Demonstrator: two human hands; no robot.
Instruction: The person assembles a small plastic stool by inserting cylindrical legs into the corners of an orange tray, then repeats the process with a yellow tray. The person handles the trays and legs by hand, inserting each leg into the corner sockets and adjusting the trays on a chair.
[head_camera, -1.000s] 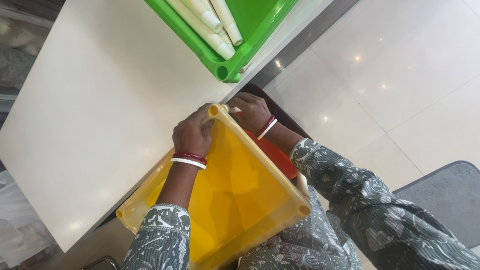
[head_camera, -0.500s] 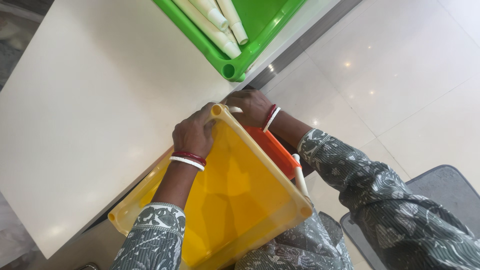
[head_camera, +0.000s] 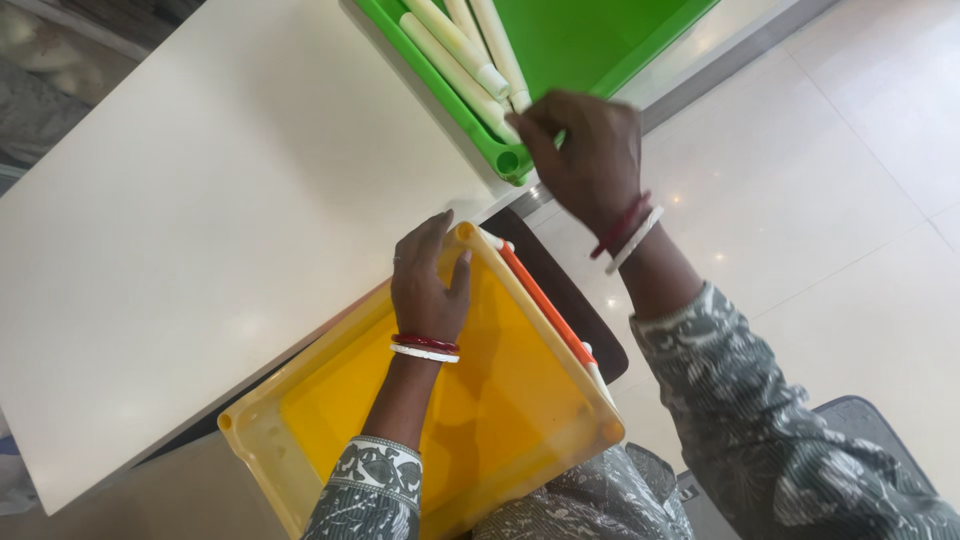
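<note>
My left hand (head_camera: 428, 280) rests on the far corner of a yellow plastic tray (head_camera: 330, 400) held on my lap against the table edge, its fingers over the rim. My right hand (head_camera: 585, 150) is raised over the near corner of a green tray (head_camera: 510, 160) on the white table (head_camera: 200, 220). Its fingers are closing around the end of one of several white tubes (head_camera: 455, 65) lying in that tray. An orange and white tool (head_camera: 545, 305) lies along the yellow tray's right rim.
A dark stool or seat (head_camera: 570, 300) shows under the yellow tray. Glossy tiled floor (head_camera: 800, 200) stretches to the right. A grey mat corner (head_camera: 870, 430) lies near my right elbow.
My right hand left the yellow tray's far corner and moved up to the green tray's white tubes. The left hand stayed on the yellow tray's corner.
</note>
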